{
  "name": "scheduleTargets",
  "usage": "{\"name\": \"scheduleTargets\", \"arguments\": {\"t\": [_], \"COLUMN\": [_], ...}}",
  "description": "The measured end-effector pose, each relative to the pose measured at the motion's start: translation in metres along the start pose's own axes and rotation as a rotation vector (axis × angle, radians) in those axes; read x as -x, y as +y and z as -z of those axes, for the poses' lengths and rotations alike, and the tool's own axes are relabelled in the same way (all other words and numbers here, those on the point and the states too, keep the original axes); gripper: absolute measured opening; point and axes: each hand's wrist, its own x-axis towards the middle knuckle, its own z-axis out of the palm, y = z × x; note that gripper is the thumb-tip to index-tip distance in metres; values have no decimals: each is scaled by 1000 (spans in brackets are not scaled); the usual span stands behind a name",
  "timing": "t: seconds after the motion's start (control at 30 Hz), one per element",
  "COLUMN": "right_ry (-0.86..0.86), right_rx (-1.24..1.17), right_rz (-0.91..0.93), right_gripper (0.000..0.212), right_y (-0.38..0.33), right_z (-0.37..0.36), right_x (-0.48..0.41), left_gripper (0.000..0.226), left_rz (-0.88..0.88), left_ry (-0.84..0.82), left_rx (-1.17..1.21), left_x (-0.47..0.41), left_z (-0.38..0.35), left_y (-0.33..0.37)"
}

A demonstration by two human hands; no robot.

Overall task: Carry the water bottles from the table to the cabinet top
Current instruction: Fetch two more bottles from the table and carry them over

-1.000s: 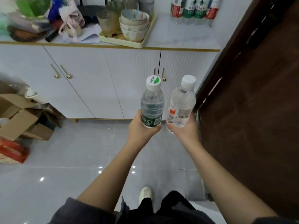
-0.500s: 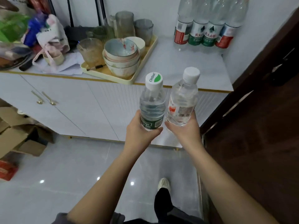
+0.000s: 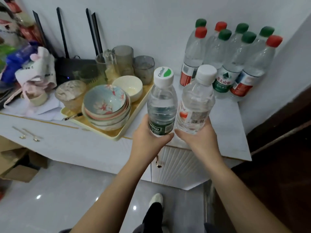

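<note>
Cardboard boxes (image 3: 18, 167) sit on the floor at eight o'clock from the hands, beside the white cabinet. On the cabinet top (image 3: 223, 125), at ten o'clock, lies a heap of bags and cloth (image 3: 38, 76), with a black router (image 3: 75, 68) behind it against the wall. Next along is a yellow tray (image 3: 116, 134) holding a stack of flowered bowls (image 3: 106, 106), a plain cream bowl (image 3: 127, 86) and several smoky glasses (image 3: 123, 59) at its far end. Just right of the tray, the left hand (image 3: 148, 138) is wrapped round the lower part of a green-labelled bottle (image 3: 161, 105), thumb across the front, holding it upright in the air over the cabinet's front edge. Close against it on the right, the white-capped bottle (image 3: 196, 105) leans slightly toward one o'clock, its base gripped in the curled fingers of the right hand (image 3: 198, 138). Neither bottle is set down yet. At one o'clock, in the corner by the wall, stands a cluster of taller bottles (image 3: 235, 64) with red and green caps. A dark brown door (image 3: 286, 148) fills three o'clock.
</note>
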Motion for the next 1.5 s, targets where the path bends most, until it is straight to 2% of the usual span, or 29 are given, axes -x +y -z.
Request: {"name": "scheduleTargets", "arguments": {"t": [0.27,0.5,0.63,0.73,0.97,1.17,1.4,1.5], "right_ry": [77,107,128,215,311,378,426,406], "right_rx": [0,3,3,16,-9,-13,36,54], "right_rz": [-65,-49,-22,20,3,-18,24,39], "right_gripper": [62,68,69,69,86,75,86,79], "right_y": [11,24,29,36,50,66,70,74], "right_z": [6,16,26,38,71,100,110,111], "right_x": [-75,-115,-122,-124,-127,-129,-135,-137], "left_gripper": [61,60,63,61,58,63,63,68], "left_rz": [20,26,13,17,-29,-134,-157,-162], "left_ry": [-41,-51,-77,-94,-121,-103,-130,-123], "left_rx": [-51,-74,-76,-64,-64,-154,-171,-186], "left_x": [-82,-115,-122,-122,-121,-122,-131,-133], "left_z": [-39,-72,-88,-104,-146,-181,-200,-203], "left_y": [-4,7,14,22,33,42,49,49]}}
